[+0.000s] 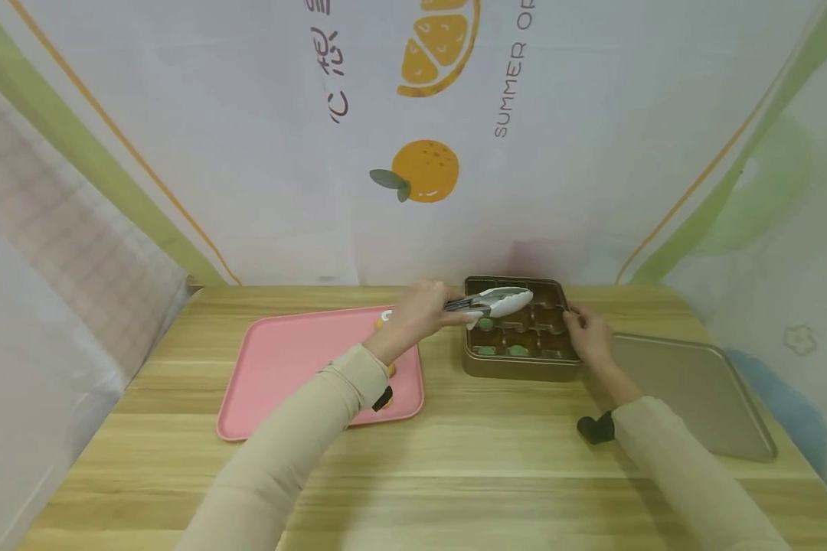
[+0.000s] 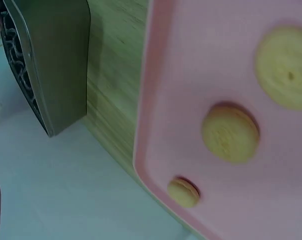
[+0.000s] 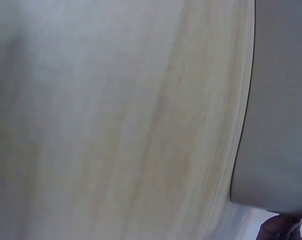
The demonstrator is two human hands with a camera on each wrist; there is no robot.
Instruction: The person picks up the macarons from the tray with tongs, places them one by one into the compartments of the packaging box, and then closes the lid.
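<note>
Left hand [image 1: 416, 312] is gripping tongs [image 1: 510, 302], fingers curled about the handles, at the brown box's [image 1: 521, 370] nine o'clock. Tips are hovering above the compartments, towards twelve; whether they are pinching anything, cannot tell. Right hand [image 1: 590, 337] is holding the box rim at three o'clock. Green rounds [image 1: 518, 350] are sitting in compartments from nine round to six. Pink tray [image 1: 303, 375] is lying at the box's nine o'clock, bearing yellow rounds [image 2: 230, 134] along its own three o'clock side. Flat brown tray [image 1: 689, 390] is resting at the box's four o'clock.

Risks, as judged: a piece being released too high could be landing askew across a divider; tongs being lowered at a slant could be knocking a green round; a slackening right hand could be letting the box slide.
</note>
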